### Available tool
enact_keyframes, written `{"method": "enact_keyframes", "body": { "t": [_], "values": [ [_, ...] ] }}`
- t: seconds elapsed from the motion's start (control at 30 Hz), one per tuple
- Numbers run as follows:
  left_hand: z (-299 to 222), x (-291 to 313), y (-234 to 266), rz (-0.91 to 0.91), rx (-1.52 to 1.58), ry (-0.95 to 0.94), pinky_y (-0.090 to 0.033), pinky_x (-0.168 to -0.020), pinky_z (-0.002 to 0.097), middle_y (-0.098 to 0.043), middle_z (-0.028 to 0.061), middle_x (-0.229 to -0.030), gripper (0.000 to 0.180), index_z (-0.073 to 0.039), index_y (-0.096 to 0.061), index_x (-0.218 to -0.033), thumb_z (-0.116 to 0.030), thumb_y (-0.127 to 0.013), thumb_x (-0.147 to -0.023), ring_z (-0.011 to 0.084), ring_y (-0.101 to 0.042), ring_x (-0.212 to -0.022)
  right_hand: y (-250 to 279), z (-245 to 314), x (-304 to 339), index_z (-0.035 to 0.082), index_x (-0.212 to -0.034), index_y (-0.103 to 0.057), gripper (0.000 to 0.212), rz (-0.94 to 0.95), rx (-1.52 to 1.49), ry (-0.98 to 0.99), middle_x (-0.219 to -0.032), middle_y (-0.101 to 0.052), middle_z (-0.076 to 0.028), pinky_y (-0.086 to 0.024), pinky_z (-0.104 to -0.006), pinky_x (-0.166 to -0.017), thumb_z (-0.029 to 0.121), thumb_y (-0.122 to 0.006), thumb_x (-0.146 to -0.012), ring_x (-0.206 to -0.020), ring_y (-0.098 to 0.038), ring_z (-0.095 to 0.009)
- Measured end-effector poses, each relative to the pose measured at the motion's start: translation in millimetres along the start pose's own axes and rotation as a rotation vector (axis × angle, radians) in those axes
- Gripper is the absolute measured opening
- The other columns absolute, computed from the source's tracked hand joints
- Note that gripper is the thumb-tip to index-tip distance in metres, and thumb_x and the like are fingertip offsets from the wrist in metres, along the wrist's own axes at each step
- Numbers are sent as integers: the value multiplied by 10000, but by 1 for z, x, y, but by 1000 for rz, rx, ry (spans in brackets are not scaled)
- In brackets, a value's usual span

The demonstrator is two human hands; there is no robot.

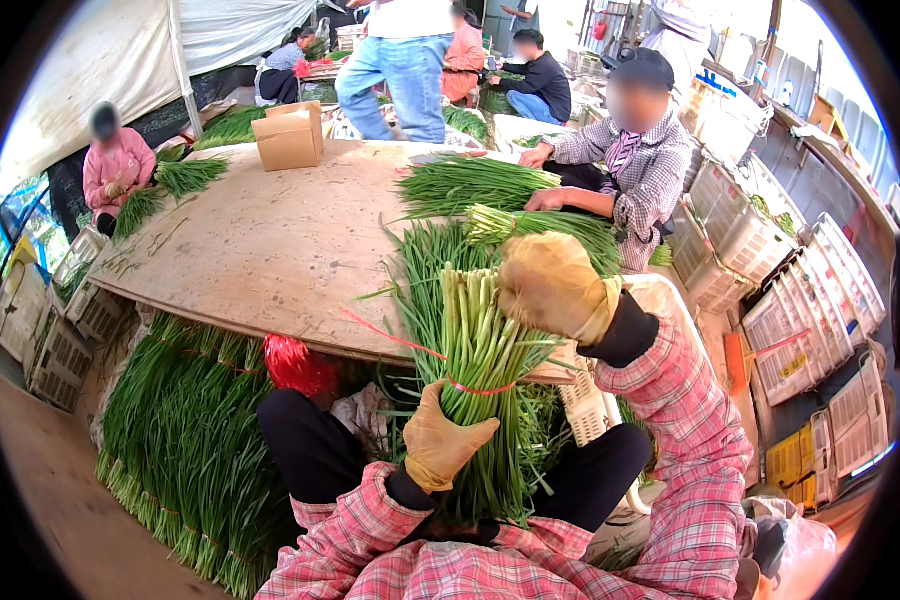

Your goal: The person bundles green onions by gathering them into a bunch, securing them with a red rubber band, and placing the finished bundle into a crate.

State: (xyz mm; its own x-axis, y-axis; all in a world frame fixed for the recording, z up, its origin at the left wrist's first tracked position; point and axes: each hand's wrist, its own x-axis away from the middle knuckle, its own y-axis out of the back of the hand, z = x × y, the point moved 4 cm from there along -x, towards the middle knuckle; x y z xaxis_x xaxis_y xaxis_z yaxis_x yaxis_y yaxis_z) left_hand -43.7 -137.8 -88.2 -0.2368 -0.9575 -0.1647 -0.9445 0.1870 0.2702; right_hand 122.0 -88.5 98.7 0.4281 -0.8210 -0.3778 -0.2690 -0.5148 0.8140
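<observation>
Upright in front of me is a bunch of garlic chives (475, 330), pale stem ends up and green leaves down, with a red tie (482, 388) around it. A loose length of red tie trails off to the left. My left hand (445, 440), in a yellowish glove, grips the bunch from the left just below the tie. Beside the stem ends, my gloved right hand (558, 288) is closed with curled fingers; whatever it may hold is hidden. More loose chives (435, 260) lie on the wooden board (260, 240) behind the bunch.
Many tied chive bunches (185, 440) stand at lower left, near a red bundle of ties (298, 366). A cardboard box (288, 136) sits on the board's far side. Across from me at right, a person (638, 150) handles chives. Plastic crates (800, 310) line the right.
</observation>
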Motion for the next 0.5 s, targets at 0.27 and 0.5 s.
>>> {"method": "enact_keyframes", "body": {
  "t": [0.27,0.5],
  "values": [
    [-6,-1,1,-8,-94,-44,-514,-734,392,-660,177,-892,781,-50,-491,-1192,-399,-820,-576,330,-654,-812,28,16,7,94,-752,-592,115,-4,-246,225,-741,-552,-36,-449,-394,-626,184,-657,-723,-733,-570,-252],
    [-1,-5,0,4,-72,-44,-516,-723,387,-658,185,-884,773,-48,-497,-1186,-397,-818,-575,328,-655,-803,11,-6,13,116,-666,-594,36,-310,-70,332,-787,-587,-37,-479,-329,-667,140,-584,-641,-772,-577,-213]
  ]
}}
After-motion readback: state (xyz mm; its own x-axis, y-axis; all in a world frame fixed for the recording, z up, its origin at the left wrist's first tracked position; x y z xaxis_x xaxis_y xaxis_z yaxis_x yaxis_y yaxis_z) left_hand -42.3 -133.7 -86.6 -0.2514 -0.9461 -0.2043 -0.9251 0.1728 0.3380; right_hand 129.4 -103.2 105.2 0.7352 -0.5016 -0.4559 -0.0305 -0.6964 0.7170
